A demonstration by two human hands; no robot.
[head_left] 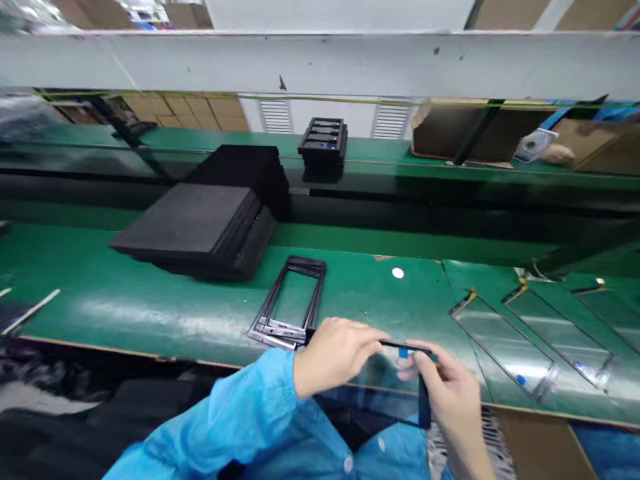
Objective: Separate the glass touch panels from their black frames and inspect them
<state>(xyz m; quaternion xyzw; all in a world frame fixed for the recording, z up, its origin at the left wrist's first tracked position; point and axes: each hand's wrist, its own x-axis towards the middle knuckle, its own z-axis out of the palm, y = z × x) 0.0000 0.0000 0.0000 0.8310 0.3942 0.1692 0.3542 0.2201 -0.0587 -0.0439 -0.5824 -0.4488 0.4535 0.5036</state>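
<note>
Over the bench's front edge, a see-through panel with a black border [370, 397] is held between my two hands. My left hand [343, 352] closes on its upper edge toward the left, fingers bent over the rim. Its upper right corner sits in the grip of my right hand [449, 380], thumb and fingers pinched around it. A small blue tab [403, 353] shows on the upper edge, close to my right fingertips. Just behind my left hand lies a loose stack of thin black rectangular frames [316, 293] with silvery strips at the near end.
Several clear panels with thin dark borders [517, 343] lie slanted on the green bench [360, 293] to the right. Black foam-like sheets [185, 217] are piled at the left. A black tray stack [323, 147] and open cardboard box [450, 137] stand on the rear shelf.
</note>
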